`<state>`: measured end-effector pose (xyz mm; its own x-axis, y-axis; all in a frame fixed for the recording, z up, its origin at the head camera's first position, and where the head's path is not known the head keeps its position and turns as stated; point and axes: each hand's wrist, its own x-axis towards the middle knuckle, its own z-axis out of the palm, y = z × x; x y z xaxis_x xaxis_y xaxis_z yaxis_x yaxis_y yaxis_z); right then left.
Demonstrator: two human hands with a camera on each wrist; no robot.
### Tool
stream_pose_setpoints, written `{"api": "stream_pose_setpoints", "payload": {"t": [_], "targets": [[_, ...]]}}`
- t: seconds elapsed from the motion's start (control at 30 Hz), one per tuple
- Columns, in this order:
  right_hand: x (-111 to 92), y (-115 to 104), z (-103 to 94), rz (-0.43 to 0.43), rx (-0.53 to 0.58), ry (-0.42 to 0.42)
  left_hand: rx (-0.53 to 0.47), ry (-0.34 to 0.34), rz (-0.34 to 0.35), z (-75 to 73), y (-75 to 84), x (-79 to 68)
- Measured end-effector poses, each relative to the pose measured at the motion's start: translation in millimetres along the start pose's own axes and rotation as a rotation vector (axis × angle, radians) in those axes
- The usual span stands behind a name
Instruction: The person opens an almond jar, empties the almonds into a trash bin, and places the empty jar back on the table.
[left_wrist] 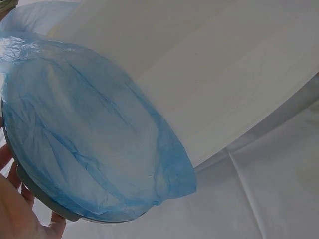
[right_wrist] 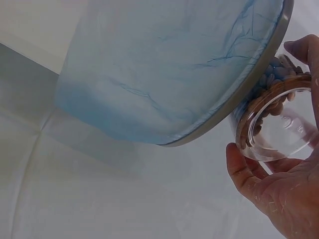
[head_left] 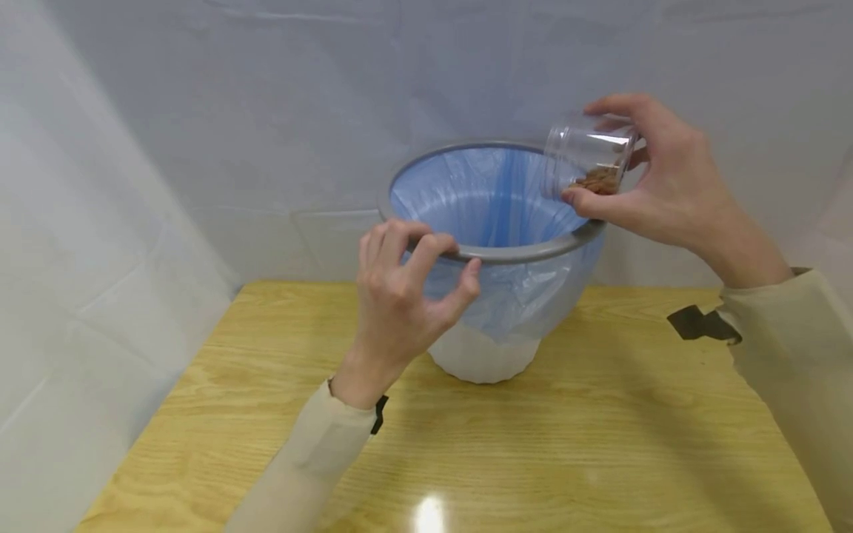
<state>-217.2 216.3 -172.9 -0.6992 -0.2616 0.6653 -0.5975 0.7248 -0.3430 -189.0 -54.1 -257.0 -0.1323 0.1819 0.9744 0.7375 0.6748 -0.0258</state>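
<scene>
A white trash bin [head_left: 485,359] stands upright on the table, lined with a translucent blue plastic bag [head_left: 466,196] folded down over its outside. A grey ring [head_left: 520,254] runs round its mouth. My left hand [head_left: 408,290] grips the near left of this ring, fingers over the top and thumb outside. Over the right side of the mouth, my right hand [head_left: 680,181] holds a clear jar [head_left: 586,148] tipped on its side, its opening toward the bin. Brown almond-like pieces [head_left: 597,180] lie along the jar's lower wall; the right wrist view shows the jar's round base [right_wrist: 284,124].
The bin is near the back of a yellow wood-grain table [head_left: 533,451]. White sheeting [head_left: 293,133] hangs behind the table and along its left side. Both forearms wear beige sleeves [head_left: 313,437] with black tabs at the cuffs.
</scene>
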Motion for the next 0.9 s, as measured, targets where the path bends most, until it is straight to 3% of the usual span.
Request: {"api": "stream_pose_setpoints", "payload": {"t": [0.6, 0.9], "targets": [[-0.7, 0.6, 1.4, -0.019, -0.027, -0.029, -0.002, 0.000, 0.000, 3.1, -0.8, -1.4], [-1.5, 1.4, 2.2, -0.078, -0.047, -0.019, 0.004, -0.005, -0.008, 3.2, 0.1, -3.0]]}}
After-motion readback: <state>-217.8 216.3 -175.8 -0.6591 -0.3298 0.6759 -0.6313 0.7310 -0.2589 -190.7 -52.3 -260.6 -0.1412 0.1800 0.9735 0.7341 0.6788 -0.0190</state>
